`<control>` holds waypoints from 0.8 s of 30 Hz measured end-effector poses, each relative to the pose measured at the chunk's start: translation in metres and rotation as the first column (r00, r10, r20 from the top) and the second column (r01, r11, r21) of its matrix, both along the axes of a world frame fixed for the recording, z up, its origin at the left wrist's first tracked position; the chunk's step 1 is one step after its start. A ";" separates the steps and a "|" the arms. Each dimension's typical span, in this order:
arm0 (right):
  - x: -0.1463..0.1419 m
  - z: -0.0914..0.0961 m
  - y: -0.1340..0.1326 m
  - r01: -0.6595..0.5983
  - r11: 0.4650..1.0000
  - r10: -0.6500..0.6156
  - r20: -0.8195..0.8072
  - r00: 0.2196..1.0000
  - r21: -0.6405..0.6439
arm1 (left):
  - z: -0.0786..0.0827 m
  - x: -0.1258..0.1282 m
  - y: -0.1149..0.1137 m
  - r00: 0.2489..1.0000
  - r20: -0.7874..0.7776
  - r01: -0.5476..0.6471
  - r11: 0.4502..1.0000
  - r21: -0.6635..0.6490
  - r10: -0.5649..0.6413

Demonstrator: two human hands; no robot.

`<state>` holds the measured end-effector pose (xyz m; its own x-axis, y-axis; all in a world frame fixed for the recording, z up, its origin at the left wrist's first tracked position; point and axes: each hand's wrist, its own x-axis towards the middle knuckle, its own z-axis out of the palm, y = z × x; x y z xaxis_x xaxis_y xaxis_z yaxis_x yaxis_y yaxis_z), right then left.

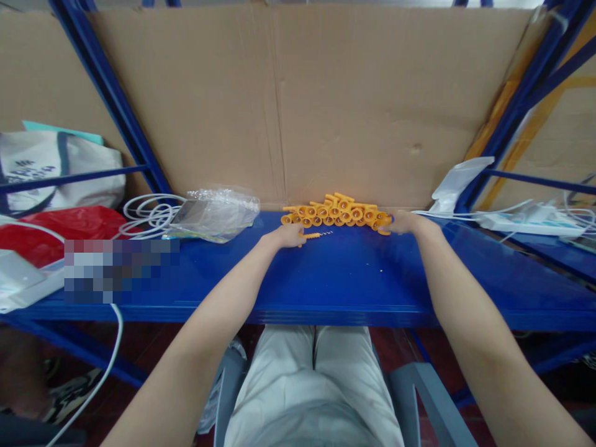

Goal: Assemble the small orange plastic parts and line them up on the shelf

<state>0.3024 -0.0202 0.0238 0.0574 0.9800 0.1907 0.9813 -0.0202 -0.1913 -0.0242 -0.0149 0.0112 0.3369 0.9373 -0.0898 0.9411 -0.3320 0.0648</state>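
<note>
My left hand is closed on a corkscrew; its orange shaft and thin metal spiral point to the right, just above the blue tabletop. Behind it lies a stacked row of orange plastic tubes, with round flared open ends facing me and metal tips showing inside several of them. At the right end of the stack, my right hand has its fingers closed around an orange plastic tube. Slight blur and the fingers hide part of that piece.
A cardboard panel stands behind the blue table. Left are a clear plastic bag, coiled white cable, a red bag and a cloth bag. White cables and a power strip lie right, near the blue frame.
</note>
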 end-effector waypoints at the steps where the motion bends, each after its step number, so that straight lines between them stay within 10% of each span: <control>1: -0.001 0.000 0.000 0.000 0.999 -0.001 -0.015 1.000 -0.051 | -0.001 0.001 0.000 0.999 0.031 0.017 1.000 0.003 -0.017; 9: -0.014 -0.008 0.004 0.169 0.982 -0.171 -0.023 0.985 -0.088 | -0.005 -0.001 0.003 0.990 0.136 0.039 0.999 0.027 -0.043; 15: -0.009 -0.022 0.007 0.046 0.987 -0.070 -0.154 0.986 -0.156 | -0.007 -0.001 0.005 0.991 0.128 0.039 0.999 0.031 -0.043; 24: -0.037 -0.021 0.013 -0.184 0.983 0.184 0.099 0.978 -0.001 | -0.012 -0.002 0.011 0.985 0.155 0.059 0.995 0.080 -0.071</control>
<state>0.2653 -0.0072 0.0029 -0.1432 0.9704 0.1943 0.9821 0.1635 -0.0931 -0.0263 -0.0044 -0.0004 0.4019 0.9148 0.0389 0.8972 -0.4019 0.1832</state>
